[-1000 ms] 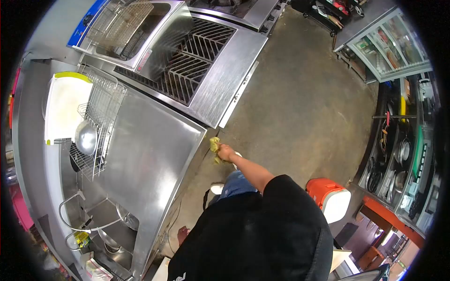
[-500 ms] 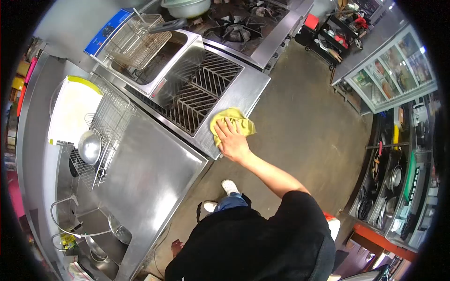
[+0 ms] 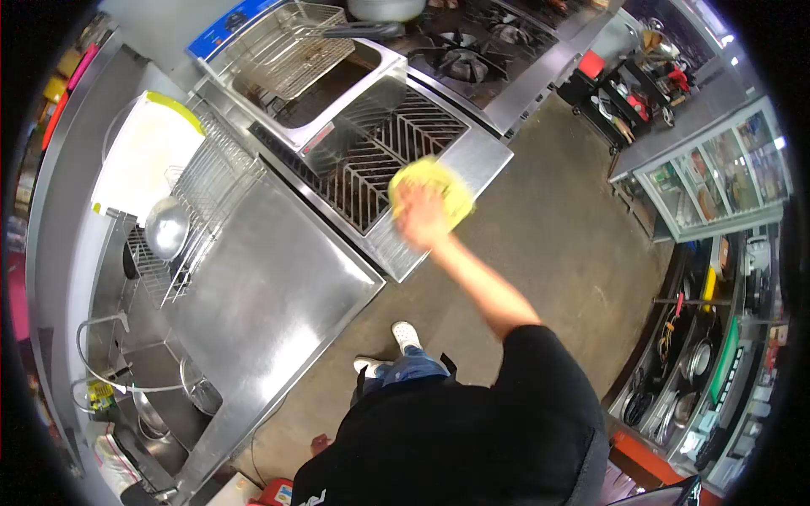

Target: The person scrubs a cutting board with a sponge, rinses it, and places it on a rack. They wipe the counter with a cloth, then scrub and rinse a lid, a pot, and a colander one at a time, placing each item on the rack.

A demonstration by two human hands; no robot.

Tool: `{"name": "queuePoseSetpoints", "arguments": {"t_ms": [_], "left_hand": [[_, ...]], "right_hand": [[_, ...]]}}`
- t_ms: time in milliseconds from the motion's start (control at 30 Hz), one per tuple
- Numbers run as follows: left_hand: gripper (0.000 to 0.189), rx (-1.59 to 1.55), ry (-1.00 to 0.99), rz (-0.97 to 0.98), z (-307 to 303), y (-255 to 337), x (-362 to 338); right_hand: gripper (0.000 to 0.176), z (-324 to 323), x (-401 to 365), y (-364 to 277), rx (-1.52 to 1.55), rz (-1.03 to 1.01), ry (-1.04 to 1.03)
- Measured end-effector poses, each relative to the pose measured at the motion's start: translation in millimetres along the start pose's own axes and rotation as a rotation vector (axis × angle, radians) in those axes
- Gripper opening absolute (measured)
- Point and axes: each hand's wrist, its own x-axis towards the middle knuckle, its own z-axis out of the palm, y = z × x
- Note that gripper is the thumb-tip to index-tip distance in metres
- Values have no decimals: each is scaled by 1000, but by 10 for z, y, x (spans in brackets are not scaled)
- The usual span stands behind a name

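Observation:
My right hand (image 3: pixel 422 211) presses a yellow cloth (image 3: pixel 451 190) onto the steel front ledge (image 3: pixel 477 160) of the grill. Motion blurs its fingers, which lie over the cloth. Part of the cloth hangs past the ledge's outer edge. Just behind the hand are the dark slanted bars of the grill (image 3: pixel 363 185). Only a small part of my left hand (image 3: pixel 321 444) shows low beside my black shirt; its fingers cannot be made out.
A fryer with a wire basket (image 3: pixel 308 63) stands behind the grill, beside stove burners (image 3: pixel 464 63). To the left are a steel counter (image 3: pixel 270 278), a dish rack (image 3: pixel 215 181) and a sink (image 3: pixel 160 371). At right stand a glass-door fridge (image 3: pixel 717 177) and shelves of pans (image 3: pixel 683 363).
The view has shifted, with the grill now higher and further right. My right hand and the cloth have moved slightly along the ledge, away from its near corner.

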Motion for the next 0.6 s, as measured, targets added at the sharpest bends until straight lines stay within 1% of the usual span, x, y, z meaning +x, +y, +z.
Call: {"name": "queuePoseSetpoints", "arguments": {"t_ms": [33,67,100,167,200,233,300,333,367,400,433,467,500,533,567,600], "left_hand": [[20,74,-45,-16,37,-47,-31],[18,162,-90,-21,85,-88,12],[17,227,-146,-39,86,-98,24],[14,370,-244,-63,14,-61,111],[13,428,-301,-68,-61,-54,169],[13,407,-294,-78,-150,-84,184],[18,-628,205,249,-230,-143,345],[25,-645,275,115,-485,410,-137],[27,-656,278,133,-559,623,-207],[29,-672,291,145,-605,651,-304],[28,-639,305,126,-641,787,-429],[27,-609,315,107,-653,800,-546],[27,-655,356,76,-590,591,-574],[26,-685,362,63,-446,386,-485],[25,-716,361,56,-302,221,-454],[23,-629,346,-41,-230,134,-551]], "right_hand": [[59,9,-304,-433,86,-164,-22],[59,-94,-583,-835,169,-264,-79],[58,-268,-701,-1099,225,-343,-145],[49,-61,-691,-1109,297,-523,48],[44,31,-578,-986,301,-476,31],[39,114,-368,-766,304,-433,13],[38,171,70,-318,139,-160,168],[39,137,330,-144,-14,-5,380],[40,143,527,-5,-56,104,368],[43,-130,565,-59,142,243,107],[43,-7,501,-136,5,197,129],[42,157,319,-298,-59,56,450],[44,125,160,-643,-1,80,312],[49,-8,-72,-1089,255,200,79],[51,264,-371,-1391,397,-12,189],[50,229,-643,-1786,383,-253,129]]}}
